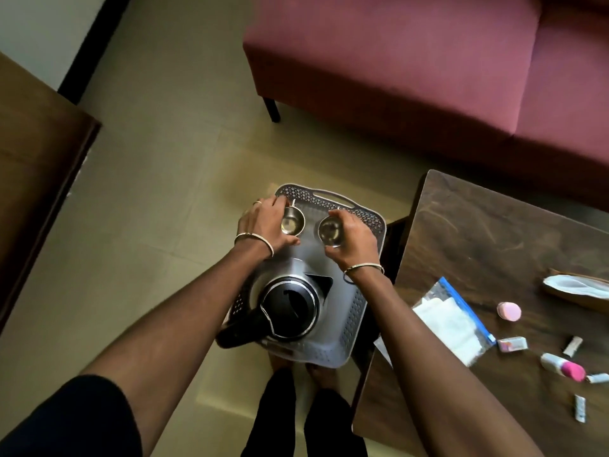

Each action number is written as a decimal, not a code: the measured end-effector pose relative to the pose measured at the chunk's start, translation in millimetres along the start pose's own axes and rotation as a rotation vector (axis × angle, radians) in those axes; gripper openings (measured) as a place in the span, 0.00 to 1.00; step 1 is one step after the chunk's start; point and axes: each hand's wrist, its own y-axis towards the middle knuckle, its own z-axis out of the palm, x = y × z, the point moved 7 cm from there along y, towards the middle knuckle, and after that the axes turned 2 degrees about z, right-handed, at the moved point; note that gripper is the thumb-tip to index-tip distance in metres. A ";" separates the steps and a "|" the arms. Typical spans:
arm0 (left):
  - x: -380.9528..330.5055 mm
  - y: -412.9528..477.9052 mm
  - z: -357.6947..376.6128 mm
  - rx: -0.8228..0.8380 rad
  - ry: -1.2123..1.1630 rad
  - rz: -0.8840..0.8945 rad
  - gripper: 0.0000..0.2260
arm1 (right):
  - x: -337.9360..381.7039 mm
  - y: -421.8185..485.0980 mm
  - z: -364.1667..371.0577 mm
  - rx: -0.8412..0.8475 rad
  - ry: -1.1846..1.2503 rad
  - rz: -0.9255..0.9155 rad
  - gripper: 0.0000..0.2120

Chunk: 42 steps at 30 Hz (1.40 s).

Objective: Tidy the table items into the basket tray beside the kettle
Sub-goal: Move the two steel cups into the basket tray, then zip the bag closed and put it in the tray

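Two hands are working inside the basket tray (pixel 357 311), seen from the head view. The left hand (pixel 263 227) is curling fingers and thumb round the left steel cup (pixel 291 223). The right hand (pixel 354 237) is gripping the right steel cup (pixel 330 230) the same way, from its right side. Both cups are standing upright, side by side, at the tray's far end. The kettle (pixel 290 303) is occupying the near end. Judgement: the cups are being seated or straightened. Whether they are bearing on the tray floor, cannot tell.

The next move is probably calling for letting go of both cups and reaching right to the desk (pixel 494 225). Loose items are waiting there:
- a zip bag (pixel 453 319)
- a pink round container (pixel 509 311)
- a white bottle with a pink cap (pixel 562 367)
- a brown pouch (pixel 576 285)
- several small tubes

Free room is lying only between the cups and the kettle, and it is looking tight. The bag is likely needing to be tucked flat along a wall. The kettle's spout is pointing toward the right wrist, risking a knock on the reach. The sofa (pixel 395 77) behind is not interfering.
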 end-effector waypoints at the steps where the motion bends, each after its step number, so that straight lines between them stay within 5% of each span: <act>1: 2.8 3.7 5.5 0.001 0.017 0.009 0.34 | 0.3 5.3 8.0 0.012 -0.013 0.006 0.32; 26: 11.2 33.3 34.5 -0.023 0.160 0.065 0.31 | 6.4 38.6 40.3 0.019 -0.042 0.089 0.34; 34: 14.5 27.0 35.9 0.060 0.098 0.013 0.47 | 7.9 38.8 41.2 0.036 -0.033 0.077 0.37; 37: 17.9 20.0 16.5 0.036 -0.068 0.004 0.41 | 9.7 31.4 30.7 -0.010 0.039 0.062 0.38; 42: 21.8 -0.4 -31.7 -0.035 -0.358 -0.097 0.23 | -6.9 -4.2 4.7 -0.118 0.143 0.153 0.26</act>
